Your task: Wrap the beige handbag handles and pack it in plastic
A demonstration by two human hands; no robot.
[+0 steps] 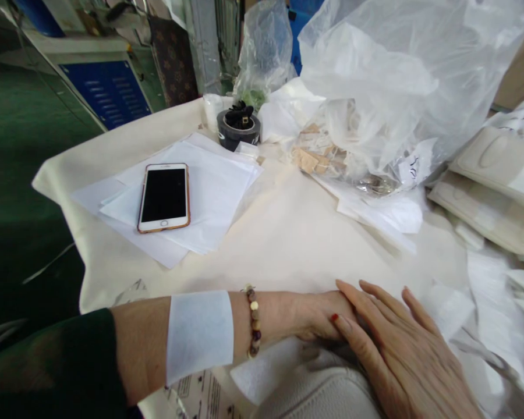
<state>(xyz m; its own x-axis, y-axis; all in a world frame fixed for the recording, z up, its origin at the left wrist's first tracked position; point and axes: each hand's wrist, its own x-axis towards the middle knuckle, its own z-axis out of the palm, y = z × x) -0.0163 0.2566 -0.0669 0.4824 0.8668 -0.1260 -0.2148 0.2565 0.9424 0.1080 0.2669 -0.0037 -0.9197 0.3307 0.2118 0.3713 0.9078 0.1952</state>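
Observation:
Across the bottom of the view reaches my left arm, with a beaded bracelet (254, 326) at the wrist and a white patch (199, 334) on the forearm. My left hand (332, 311) lies over the upper edge of a whitish leather item (323, 387), perhaps a bag. Its fingers are hidden behind my right hand (406, 349). That hand is open, fingers stretched out, its thumb and fingertips touching or overlapping the left hand. Below it sits the leather item, only partly in frame. White paper (271, 369) shows beside the leather.
A phone (164, 198) rests on loose white sheets (209, 203) at the left of the cloth-covered table (279, 244). Behind are a roll of dark tape (233, 137) and a large clear plastic bag (402, 81). Stacked cream bags (498, 174) stand at the right.

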